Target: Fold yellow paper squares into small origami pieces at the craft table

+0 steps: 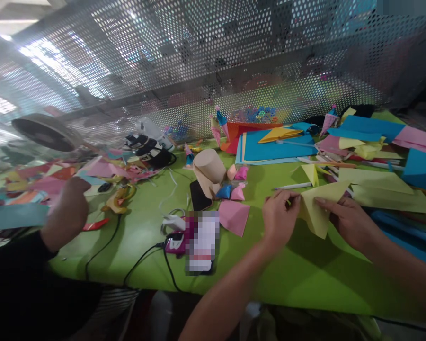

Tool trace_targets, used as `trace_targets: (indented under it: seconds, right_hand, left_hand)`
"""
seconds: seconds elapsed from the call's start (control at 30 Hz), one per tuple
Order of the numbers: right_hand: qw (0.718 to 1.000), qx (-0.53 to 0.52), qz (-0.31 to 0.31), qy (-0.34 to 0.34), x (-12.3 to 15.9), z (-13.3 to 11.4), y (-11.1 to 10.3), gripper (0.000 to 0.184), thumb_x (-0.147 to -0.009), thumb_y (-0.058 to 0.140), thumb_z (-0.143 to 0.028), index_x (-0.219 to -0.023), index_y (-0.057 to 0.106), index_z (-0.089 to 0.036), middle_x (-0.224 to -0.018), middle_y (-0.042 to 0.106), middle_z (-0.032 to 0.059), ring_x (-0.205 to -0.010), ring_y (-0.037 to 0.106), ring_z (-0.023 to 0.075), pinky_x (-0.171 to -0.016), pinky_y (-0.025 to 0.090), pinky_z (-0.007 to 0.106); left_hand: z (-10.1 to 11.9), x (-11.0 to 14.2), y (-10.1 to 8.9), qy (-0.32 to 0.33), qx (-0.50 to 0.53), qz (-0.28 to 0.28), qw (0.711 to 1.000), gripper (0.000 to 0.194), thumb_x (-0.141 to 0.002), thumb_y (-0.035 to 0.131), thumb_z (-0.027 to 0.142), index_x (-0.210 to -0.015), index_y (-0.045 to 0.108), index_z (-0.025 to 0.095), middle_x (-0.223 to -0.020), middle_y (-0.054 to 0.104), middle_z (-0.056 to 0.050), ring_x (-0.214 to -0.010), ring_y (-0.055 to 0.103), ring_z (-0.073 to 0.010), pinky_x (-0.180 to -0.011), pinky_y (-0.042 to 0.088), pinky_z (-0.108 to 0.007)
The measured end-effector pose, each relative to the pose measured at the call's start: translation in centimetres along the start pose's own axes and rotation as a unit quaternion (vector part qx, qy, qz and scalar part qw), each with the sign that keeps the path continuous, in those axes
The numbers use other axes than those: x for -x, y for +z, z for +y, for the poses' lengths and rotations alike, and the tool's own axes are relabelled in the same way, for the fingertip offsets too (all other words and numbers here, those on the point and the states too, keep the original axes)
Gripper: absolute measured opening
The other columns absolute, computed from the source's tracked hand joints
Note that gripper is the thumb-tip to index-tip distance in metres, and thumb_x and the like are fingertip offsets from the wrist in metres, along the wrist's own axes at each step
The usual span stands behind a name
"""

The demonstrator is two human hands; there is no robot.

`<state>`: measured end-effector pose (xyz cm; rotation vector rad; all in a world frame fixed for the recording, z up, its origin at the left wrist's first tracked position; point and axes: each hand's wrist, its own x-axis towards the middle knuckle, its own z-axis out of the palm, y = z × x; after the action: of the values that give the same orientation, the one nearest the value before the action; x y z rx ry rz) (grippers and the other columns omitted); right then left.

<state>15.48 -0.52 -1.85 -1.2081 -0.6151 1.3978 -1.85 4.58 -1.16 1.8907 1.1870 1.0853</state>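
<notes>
A folded sheet of pale yellow paper (318, 210) is held above the green table (291, 279) between my two hands. My left hand (279, 215) pinches its left edge with thumb and fingers. On the other side, my right hand (348, 220) grips the paper with the thumb on its near face. Just behind it lie a white pen (293, 186) and a small folded yellow piece (310, 174). Flat yellow sheets (394, 199) rest to the right of my right hand.
A pink paper square (234, 217), a phone (203, 244) with cables, and a paper roll (209, 166) lie left of my hands. Blue sheets (277, 147) are stacked behind. At far left, a co-worker's hand (69, 210) is near a pale blue sheet (17, 215). A perforated metal screen (199, 61) borders the table.
</notes>
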Motion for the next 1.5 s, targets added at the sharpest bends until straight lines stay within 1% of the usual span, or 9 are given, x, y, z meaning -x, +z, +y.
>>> trace_targets:
  seconds: [0.13, 0.33, 0.5, 0.67, 0.87, 1.03, 1.17, 1.33, 1.5]
  right_hand:
    - [1.0, -0.006, -0.001, -0.01, -0.1, 0.0, 0.0, 0.029, -0.077, 0.094, -0.045, -0.1, 0.083, -0.031, -0.104, 0.086, 0.0008, -0.096, 0.079, 0.0258, -0.079, 0.064, 0.032]
    - [1.0, -0.015, 0.0, 0.002, 0.0, 0.1, 0.2, 0.03, -0.076, 0.094, -0.044, -0.099, 0.083, -0.028, -0.104, 0.086, 0.002, -0.1, 0.079, 0.0283, -0.082, 0.065, 0.035]
    - [1.0, -0.024, 0.004, 0.0, -0.1, 0.2, 0.1, 0.033, -0.078, 0.094, -0.042, -0.107, 0.082, -0.032, -0.106, 0.086, 0.0009, -0.104, 0.079, 0.0292, -0.085, 0.067, 0.037]
    - [1.0, -0.023, 0.007, 0.001, -0.2, 0.1, 0.1, 0.029, -0.076, 0.094, -0.046, -0.099, 0.083, -0.032, -0.109, 0.085, 0.0006, -0.107, 0.078, 0.0289, -0.086, 0.067, 0.037]
    - [1.0, -0.019, -0.003, -0.001, 0.0, 0.0, 0.5, 0.034, -0.074, 0.096, -0.047, -0.1, 0.082, -0.031, -0.106, 0.085, 0.0011, -0.105, 0.078, 0.0284, -0.086, 0.067, 0.038]
    - [1.0, 0.0, 0.016, -0.019, -0.1, -0.1, 0.9, 0.036, -0.069, 0.097, -0.052, -0.095, 0.082, -0.031, -0.104, 0.085, 0.0025, -0.109, 0.077, 0.0317, -0.086, 0.067, 0.041]
    - [0.999, -0.005, 0.008, -0.03, 0.1, -0.1, 0.9, 0.034, -0.074, 0.094, -0.051, -0.1, 0.082, -0.034, -0.11, 0.084, 0.0009, -0.113, 0.076, 0.0306, -0.09, 0.066, 0.04]
    - [0.999, 0.011, -0.017, -0.024, 0.6, -0.2, 1.2, 0.046, -0.072, 0.097, -0.049, -0.111, 0.08, -0.032, -0.107, 0.084, 0.0027, -0.105, 0.077, 0.0303, -0.084, 0.065, 0.04]
    - [0.998, 0.053, 0.012, -0.04, 0.6, -0.2, 1.4, 0.051, -0.058, 0.102, -0.051, -0.099, 0.08, -0.03, -0.094, 0.082, 0.0032, -0.081, 0.072, 0.0239, -0.068, 0.06, 0.035]
  left_hand:
    - [0.0, -0.1, -0.1, 0.008, 0.006, -0.008, 1.0, 0.015, -0.097, 0.069, 0.011, -0.095, 0.079, 0.022, -0.092, 0.08, -0.002, -0.079, 0.068, -0.0167, -0.077, 0.049, -0.03]
    - [-0.1, 0.0, 0.0, 0.001, 0.029, -0.002, 1.0, 0.017, -0.098, 0.068, 0.012, -0.1, 0.081, 0.022, -0.097, 0.081, -0.003, -0.079, 0.068, -0.0165, -0.075, 0.051, -0.029]
    - [-0.3, 0.0, 0.2, -0.008, 0.067, -0.006, 0.998, 0.017, -0.099, 0.066, 0.015, -0.104, 0.08, 0.022, -0.101, 0.081, -0.004, -0.084, 0.07, -0.0167, -0.075, 0.052, -0.027]
    - [-0.3, 0.1, 0.3, -0.016, 0.103, -0.021, 0.994, 0.021, -0.099, 0.067, 0.015, -0.115, 0.079, 0.022, -0.112, 0.08, -0.006, -0.093, 0.071, -0.0178, -0.078, 0.054, -0.026]
    - [-0.3, 0.0, 0.6, -0.054, 0.139, -0.018, 0.989, 0.022, -0.1, 0.065, 0.013, -0.116, 0.079, 0.02, -0.116, 0.081, -0.007, -0.102, 0.073, -0.0192, -0.088, 0.056, -0.029]
    - [0.0, -0.1, 0.7, -0.077, 0.183, -0.029, 0.98, 0.025, -0.1, 0.064, 0.014, -0.119, 0.079, 0.021, -0.122, 0.081, -0.008, -0.108, 0.074, -0.0195, -0.095, 0.057, -0.031]
    - [0.0, -0.1, 0.7, -0.107, 0.194, -0.039, 0.974, 0.027, -0.1, 0.064, 0.015, -0.121, 0.079, 0.02, -0.122, 0.081, -0.008, -0.107, 0.074, -0.0197, -0.094, 0.058, -0.031]
    - [-0.3, -0.1, 0.8, -0.092, 0.165, -0.021, 0.982, 0.026, -0.1, 0.065, 0.015, -0.12, 0.079, 0.022, -0.122, 0.081, -0.007, -0.105, 0.074, -0.0193, -0.093, 0.058, -0.031]
    - [-0.4, -0.2, 0.8, -0.089, 0.146, -0.013, 0.985, 0.028, -0.099, 0.063, 0.013, -0.12, 0.079, 0.021, -0.12, 0.082, -0.007, -0.099, 0.075, -0.0187, -0.088, 0.058, -0.03]
